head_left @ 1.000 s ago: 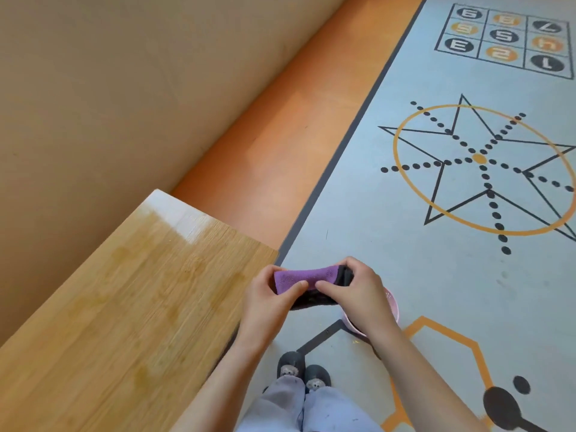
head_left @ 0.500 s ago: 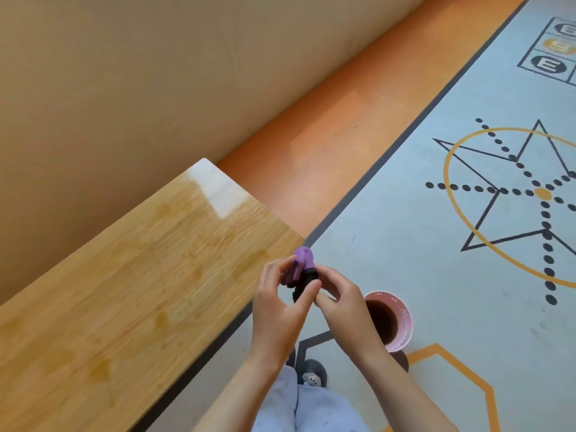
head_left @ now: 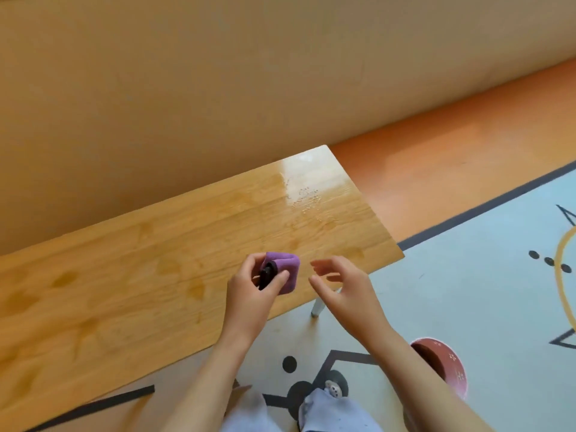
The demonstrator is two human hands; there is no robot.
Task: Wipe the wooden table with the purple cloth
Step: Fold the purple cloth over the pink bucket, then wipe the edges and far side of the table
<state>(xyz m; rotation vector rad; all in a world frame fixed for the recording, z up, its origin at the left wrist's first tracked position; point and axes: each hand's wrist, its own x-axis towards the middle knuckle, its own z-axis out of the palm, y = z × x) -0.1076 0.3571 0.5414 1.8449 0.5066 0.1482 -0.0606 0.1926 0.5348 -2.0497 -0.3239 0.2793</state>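
The wooden table (head_left: 131, 275) stretches from the left edge to the middle, with water drops and a shine near its far right corner. My left hand (head_left: 249, 291) grips the folded purple cloth (head_left: 285, 269), whose dark inner side shows, just above the table's front right part. My right hand (head_left: 346, 285) hovers beside the cloth with its fingers loosely spread, holding nothing.
A tan wall (head_left: 218, 88) runs behind the table. A pink bowl (head_left: 448, 366) with dark contents stands on the floor at the lower right, behind my right forearm. A white table leg (head_left: 318, 307) shows under the table's right end. My feet are below.
My right hand has let go of the cloth and drawn away to the right. The cloth, now in my left hand alone, has moved from over the floor to over the table; the view turned left.
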